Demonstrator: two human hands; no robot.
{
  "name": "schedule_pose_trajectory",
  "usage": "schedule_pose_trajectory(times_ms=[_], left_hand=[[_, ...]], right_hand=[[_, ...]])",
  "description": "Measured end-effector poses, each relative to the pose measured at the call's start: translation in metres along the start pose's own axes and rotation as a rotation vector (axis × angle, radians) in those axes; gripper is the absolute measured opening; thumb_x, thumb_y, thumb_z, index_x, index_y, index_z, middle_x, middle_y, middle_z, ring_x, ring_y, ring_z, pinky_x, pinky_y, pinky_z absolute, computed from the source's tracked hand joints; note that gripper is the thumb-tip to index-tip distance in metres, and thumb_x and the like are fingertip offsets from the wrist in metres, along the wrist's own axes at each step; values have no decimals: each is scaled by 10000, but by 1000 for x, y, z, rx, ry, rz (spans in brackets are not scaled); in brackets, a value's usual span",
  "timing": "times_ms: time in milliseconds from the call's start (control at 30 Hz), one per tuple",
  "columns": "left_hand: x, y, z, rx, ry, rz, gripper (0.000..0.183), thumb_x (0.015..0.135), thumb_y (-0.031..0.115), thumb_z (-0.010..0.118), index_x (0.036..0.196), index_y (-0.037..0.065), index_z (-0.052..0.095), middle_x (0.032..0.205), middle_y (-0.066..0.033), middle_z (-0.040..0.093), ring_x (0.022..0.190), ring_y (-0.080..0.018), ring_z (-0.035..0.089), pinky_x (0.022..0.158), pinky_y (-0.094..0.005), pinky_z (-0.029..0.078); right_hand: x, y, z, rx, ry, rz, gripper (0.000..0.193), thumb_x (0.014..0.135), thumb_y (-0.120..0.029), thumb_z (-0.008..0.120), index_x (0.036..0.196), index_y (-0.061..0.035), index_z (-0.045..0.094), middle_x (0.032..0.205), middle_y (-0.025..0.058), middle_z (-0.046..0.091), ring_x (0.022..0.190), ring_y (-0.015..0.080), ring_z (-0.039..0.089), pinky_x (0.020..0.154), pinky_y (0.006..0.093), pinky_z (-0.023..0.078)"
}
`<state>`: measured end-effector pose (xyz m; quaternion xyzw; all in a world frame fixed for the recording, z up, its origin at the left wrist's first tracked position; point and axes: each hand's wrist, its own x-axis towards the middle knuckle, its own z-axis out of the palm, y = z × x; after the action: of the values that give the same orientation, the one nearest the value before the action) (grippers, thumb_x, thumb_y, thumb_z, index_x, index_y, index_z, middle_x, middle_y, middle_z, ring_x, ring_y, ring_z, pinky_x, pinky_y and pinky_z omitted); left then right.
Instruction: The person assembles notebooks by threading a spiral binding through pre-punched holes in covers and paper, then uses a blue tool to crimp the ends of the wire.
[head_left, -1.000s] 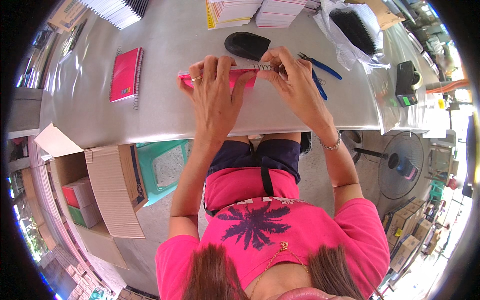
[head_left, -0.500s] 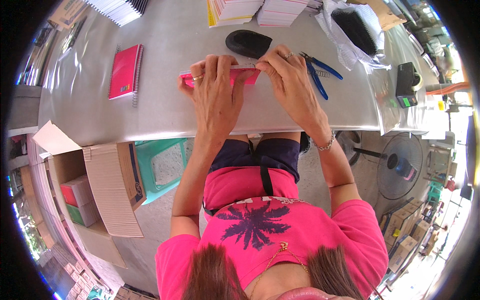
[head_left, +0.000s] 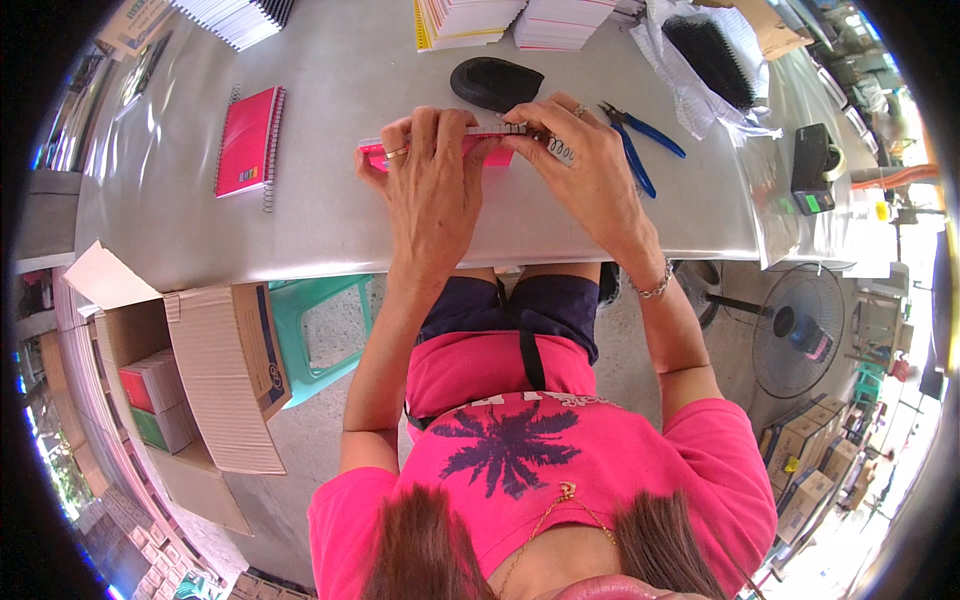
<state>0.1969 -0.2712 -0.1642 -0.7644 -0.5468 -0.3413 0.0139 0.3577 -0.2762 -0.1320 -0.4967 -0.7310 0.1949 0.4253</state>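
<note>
Left grip (head_left: 432, 180) on pink notebook (head_left: 498, 158) well back from table's near edge (head_left: 300, 268)

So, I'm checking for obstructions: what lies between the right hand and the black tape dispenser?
In the head view, blue-handled pliers lie on the tabletop between the right hand and the black tape dispenser, nearer the hand.

The right hand (head_left: 592, 170) opens its pinch and shows the wire coil (head_left: 561, 150).
Half a second ago thumb and forefinger close together at the end of the pink notebook (head_left: 497, 158); now they part, with dark loops visible between them at its spine. The coil's loose length, seen earlier between the handles of the blue pliers (head_left: 632, 156), now shows beneath the hand.
</note>
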Motion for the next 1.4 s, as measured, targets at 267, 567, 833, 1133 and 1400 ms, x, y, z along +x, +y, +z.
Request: schedule_pose_trajectory(times_ms=[267, 567, 833, 1133, 1400], left_hand=[[1, -1, -2, -39, -22, -12, 247, 881, 241, 663, 1097, 161, 576, 1097, -37, 509, 1095, -258, 460, 955, -513, 256], [-2, -11, 3, -313, 230, -128, 530, 739, 274, 840, 1140, 101, 539, 1284, -157, 382, 1184, -370, 368, 955, -485, 326], [3, -22, -4, -338, 65, -129, 610, 670, 341, 888, 1007, 16, 496, 1083, -177, 464, 1106, -339, 394, 952, -466, 359], [7, -73, -29, -358, -34, -33, 671, 606, 328, 915, 1032, 27, 494, 1130, -182, 419, 1162, -351, 382, 945, -457, 399], [-4, -65, -8, -481, 54, -144, 872, 520, 340, 959, 1123, 28, 413, 1156, -175, 402, 1207, -335, 361, 965, -438, 406]], right_hand=[[3, 5, -5, -32, -53, -62, 190, 829, -55, 690, 1009, -20, 638, 919, 150, 622, 793, 345, 613, 705, 386, 501], [0, 4, 0, 11, -71, 0, 203, 837, -92, 701, 1006, -12, 625, 904, 134, 615, 802, 316, 617, 698, 380, 492], [63, 75, -14, -179, -25, -411, 187, 875, -147, 675, 1016, -30, 636, 1058, 154, 578, 966, 310, 590, 845, 404, 476], [57, 57, 9, -466, -336, -302, 354, 746, -280, 818, 1006, -112, 645, 1140, 116, 500, 1147, 288, 473, 989, 365, 426], [61, 86, 16, -125, -388, 11, 456, 763, -367, 812, 1075, -88, 633, 1403, 149, 468, 1305, 310, 433, 1014, 386, 424]])
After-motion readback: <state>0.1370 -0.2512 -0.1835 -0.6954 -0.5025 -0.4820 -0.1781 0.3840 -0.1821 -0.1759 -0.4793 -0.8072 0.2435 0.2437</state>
